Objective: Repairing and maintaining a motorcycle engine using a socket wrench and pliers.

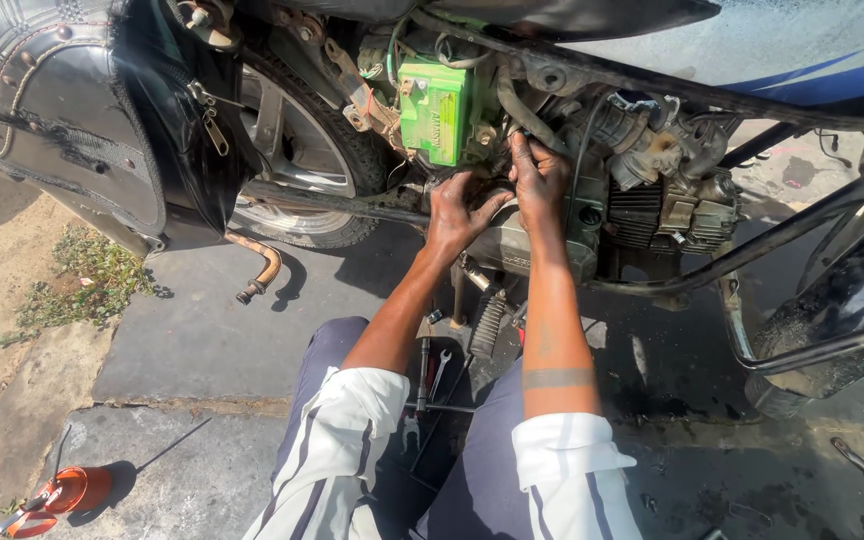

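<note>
Head view: both hands are up at the middle of the frame, pressed into the side of a motorcycle engine. The left hand lies with fingers spread on the engine's rounded side cover, thumb pointing right, not closed around anything that shows. The right hand sits just beside it and higher, fingers bent and tucked into the gap between the cover and the frame; whether it grips a part there I cannot tell, since the fingertips are hidden in shadow. Directly above the hands, at upper centre, a green battery sits in the frame among wires. The rear wheel fills the upper left, with a black saddlebag in front of it at the far left. A rusty bent pipe hangs below the bag. Between the person's knees, at lower centre, a spanner and a few other tools lie on the dark, oily floor. An orange funnel lies at lower left. White striped sleeves cover both upper arms.
</note>
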